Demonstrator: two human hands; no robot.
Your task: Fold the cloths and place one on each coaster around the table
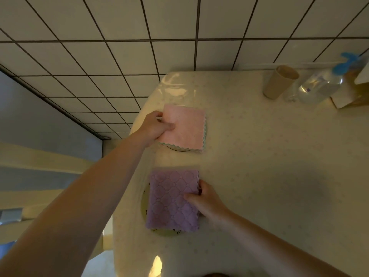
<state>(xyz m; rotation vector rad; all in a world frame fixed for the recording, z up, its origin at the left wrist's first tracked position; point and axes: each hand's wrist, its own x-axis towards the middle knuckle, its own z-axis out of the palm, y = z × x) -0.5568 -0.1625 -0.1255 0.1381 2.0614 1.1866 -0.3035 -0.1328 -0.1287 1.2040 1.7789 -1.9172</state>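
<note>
Placing step under way. Left hand [154,126] fingers pinching pink cloth [184,127] over far coaster [179,149]; right hand [205,198] fingers gripping purple cloth [172,200] on coaster [144,202] nearer than pink one. Next, likely: release, square edges.

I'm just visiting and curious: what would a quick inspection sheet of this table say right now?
Surface: pale table under a glossy patterned cover.
Job's things: folded pink cloth lies over a round coaster, only the coaster's edge showing; folded purple cloth covers another coaster.
Clutter: beige cup, clear bottle with a blue top, and a box at the far right corner.
Grippers: left hand pinches the pink cloth's left edge; right hand grips the purple cloth's right edge.
Cables: nothing seen.
Surroundings: tiled floor beyond the table.
</note>
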